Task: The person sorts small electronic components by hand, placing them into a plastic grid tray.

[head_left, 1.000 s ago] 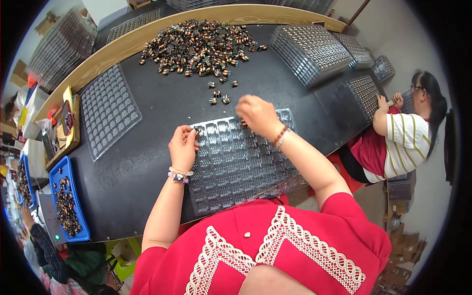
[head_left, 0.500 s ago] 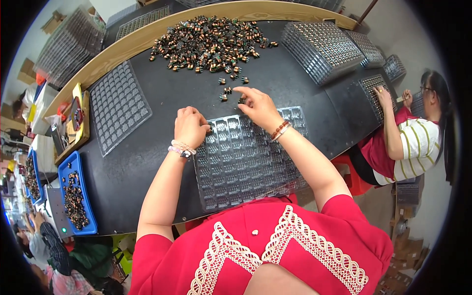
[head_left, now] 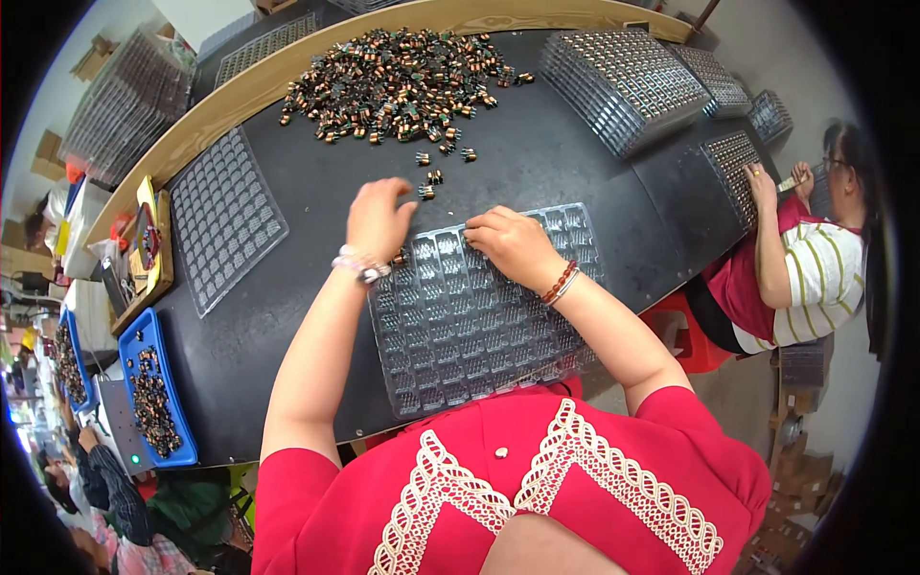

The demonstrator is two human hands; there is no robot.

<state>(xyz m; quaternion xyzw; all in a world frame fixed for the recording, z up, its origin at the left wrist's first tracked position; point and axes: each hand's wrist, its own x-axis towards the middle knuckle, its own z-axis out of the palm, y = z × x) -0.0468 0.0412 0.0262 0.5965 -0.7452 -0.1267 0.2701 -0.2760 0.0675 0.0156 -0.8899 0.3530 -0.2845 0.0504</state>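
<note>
A clear plastic tray [head_left: 479, 326] with rows of moulded pockets lies before me at the table's near edge. My left hand [head_left: 380, 225] hovers over its far left corner, fingers apart and curved toward a few loose copper-wound coils [head_left: 427, 192]. A coil [head_left: 400, 258] sits in the tray's far left corner, beside my left wrist. Over the tray's far edge, my right hand [head_left: 516, 249] has its fingers bent down and drawn together. Whatever is under those fingertips is hidden.
Beyond the tray is a big heap of coils [head_left: 398, 84]. Another pocketed tray [head_left: 230, 220] lies left; a blue bin of coils [head_left: 192, 436] sits at the left edge. Filled trays [head_left: 623, 91] are stacked far right. A co-worker [head_left: 800, 249] handles a tray at right.
My left hand has lifted from the tray's corner and moved up toward the loose coils. My right hand, which held a small coil, has come down onto the tray's far edge.
</note>
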